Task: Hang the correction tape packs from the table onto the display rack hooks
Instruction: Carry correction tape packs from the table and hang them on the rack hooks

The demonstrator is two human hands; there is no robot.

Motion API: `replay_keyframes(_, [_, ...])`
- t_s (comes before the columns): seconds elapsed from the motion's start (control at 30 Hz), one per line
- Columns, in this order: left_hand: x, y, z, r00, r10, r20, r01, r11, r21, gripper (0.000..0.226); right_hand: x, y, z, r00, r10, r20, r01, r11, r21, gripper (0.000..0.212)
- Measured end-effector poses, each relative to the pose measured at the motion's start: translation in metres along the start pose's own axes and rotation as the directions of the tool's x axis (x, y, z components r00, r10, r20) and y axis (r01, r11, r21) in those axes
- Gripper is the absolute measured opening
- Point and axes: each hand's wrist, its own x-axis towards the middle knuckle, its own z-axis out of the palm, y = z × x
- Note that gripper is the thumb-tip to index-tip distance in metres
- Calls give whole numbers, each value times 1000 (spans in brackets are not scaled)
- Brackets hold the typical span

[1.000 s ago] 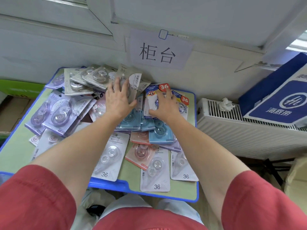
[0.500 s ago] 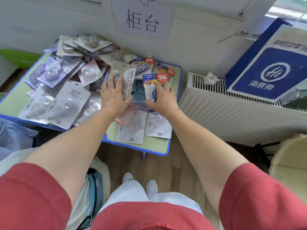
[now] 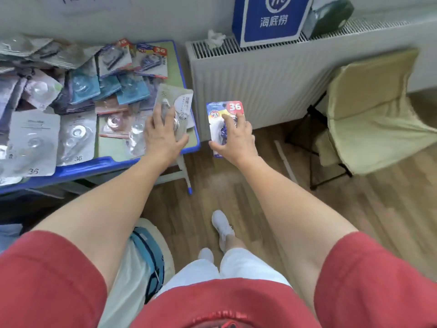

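Wooden floor [image 3: 212, 185] lies beneath both arms. The left hand [image 3: 163, 136] grips a grey pack [image 3: 177, 102], fingers spread over its front, above the table's blue rim [image 3: 94, 165]. The right hand [image 3: 236, 138] grips a blue pack [image 3: 224, 110] off the table. Loose packs [image 3: 82, 91] pile left of the left fingers; a radiator [image 3: 260, 79] stands beyond the right fingers.

Both arms bare and extended forward, roughly parallel. Left hand [image 3: 163, 132] palm down, fingers spread over a grey pack [image 3: 181, 99], thumb hooked at its lower edge. Right hand [image 3: 236, 136] palm down, gripping a blue pack [image 3: 221, 110], fingers curled across its face.
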Motion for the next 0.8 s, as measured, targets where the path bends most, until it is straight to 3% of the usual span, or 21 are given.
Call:
replay_keyframes(0.2, [-64,56,35,981,159,115,-158,987,-20,77,-106,69,-9,971,223,-88,-221,975,37,79])
replay_keyframes(0.4, [-134,128,73,927,326,183,-336,942,24,76,-213,143,-24,886,426,-181,-413,904,106,79])
replay_keyframes(0.67, [-263,216,134,807,514,291,-538,843,1,78,-392,233,-36,721,640,-266,-631,765,128,81])
replay_keyframes(0.8, [-335,264,157,691,637,341,-663,747,-51,78,-477,261,-43,599,735,-317,-720,668,189,80])
